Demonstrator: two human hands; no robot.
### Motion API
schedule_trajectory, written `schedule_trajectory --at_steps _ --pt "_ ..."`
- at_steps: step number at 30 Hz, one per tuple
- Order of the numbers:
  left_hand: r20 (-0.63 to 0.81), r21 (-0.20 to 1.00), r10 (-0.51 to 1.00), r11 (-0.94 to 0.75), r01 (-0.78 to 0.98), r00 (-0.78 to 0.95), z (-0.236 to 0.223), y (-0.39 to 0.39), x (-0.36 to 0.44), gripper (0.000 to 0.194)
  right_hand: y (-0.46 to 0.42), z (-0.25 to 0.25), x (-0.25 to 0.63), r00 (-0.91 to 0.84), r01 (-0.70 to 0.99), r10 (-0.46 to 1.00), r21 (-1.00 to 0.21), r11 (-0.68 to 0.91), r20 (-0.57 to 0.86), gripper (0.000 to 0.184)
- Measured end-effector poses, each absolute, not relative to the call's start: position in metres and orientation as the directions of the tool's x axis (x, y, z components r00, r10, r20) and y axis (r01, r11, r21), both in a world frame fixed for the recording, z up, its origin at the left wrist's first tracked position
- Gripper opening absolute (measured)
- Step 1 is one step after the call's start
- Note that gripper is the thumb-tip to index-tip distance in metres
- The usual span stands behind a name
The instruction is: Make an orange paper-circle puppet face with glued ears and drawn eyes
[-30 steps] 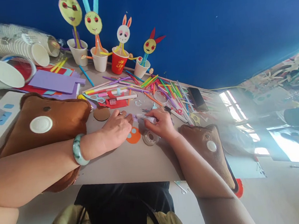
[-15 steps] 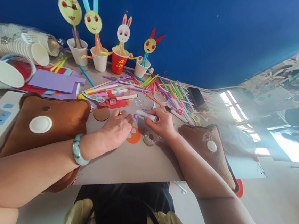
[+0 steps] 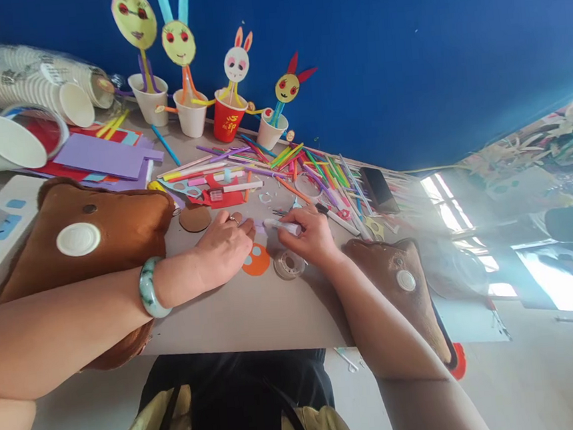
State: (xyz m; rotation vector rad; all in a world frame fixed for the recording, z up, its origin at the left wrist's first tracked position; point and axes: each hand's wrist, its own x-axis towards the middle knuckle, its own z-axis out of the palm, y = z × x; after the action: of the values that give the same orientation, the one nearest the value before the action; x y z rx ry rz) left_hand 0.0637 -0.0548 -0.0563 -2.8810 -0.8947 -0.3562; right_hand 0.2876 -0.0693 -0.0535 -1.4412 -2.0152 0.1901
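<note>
My right hand (image 3: 311, 234) has its grip closed around a white tube (image 3: 287, 227), thumb on the near side, above and to the right of the orange disc (image 3: 256, 263), my landmark here. The tube's tip points left, towards a small piece of purple paper (image 3: 259, 226) just beyond the disc. My left hand (image 3: 226, 247) rests beside the disc on its left, palm down, fingers bent and tips at the purple paper; I cannot tell whether that grip pinches the paper or only presses on it.

The disc lies flat on the worktop (image 3: 245, 319) and bears pale round spots. Just to its right sits a roll of tape (image 3: 289, 264). Beyond the disc to the left is a brown disc (image 3: 195, 218); farther left lies a large brown cushion (image 3: 116, 216), and well to the right a smaller cushion (image 3: 391, 266). Past the disc, towards the wall, spread many coloured sticks (image 3: 282, 168), and behind those stands a red cup (image 3: 229, 123) among white ones.
</note>
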Motion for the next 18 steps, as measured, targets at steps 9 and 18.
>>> schedule_trajectory --at_steps 9,18 --pt "0.266 -0.045 0.531 -0.827 0.561 0.804 -0.059 -0.0541 0.0632 0.016 -0.0691 -0.0555 0.2845 -0.222 0.798 0.897 -0.458 0.392 0.382 0.004" --pt "0.261 -0.019 0.549 -0.819 0.573 0.794 -0.059 -0.0543 0.064 0.02 -0.0696 -0.0525 0.2864 -0.193 0.806 0.889 -0.449 0.385 0.416 0.003"
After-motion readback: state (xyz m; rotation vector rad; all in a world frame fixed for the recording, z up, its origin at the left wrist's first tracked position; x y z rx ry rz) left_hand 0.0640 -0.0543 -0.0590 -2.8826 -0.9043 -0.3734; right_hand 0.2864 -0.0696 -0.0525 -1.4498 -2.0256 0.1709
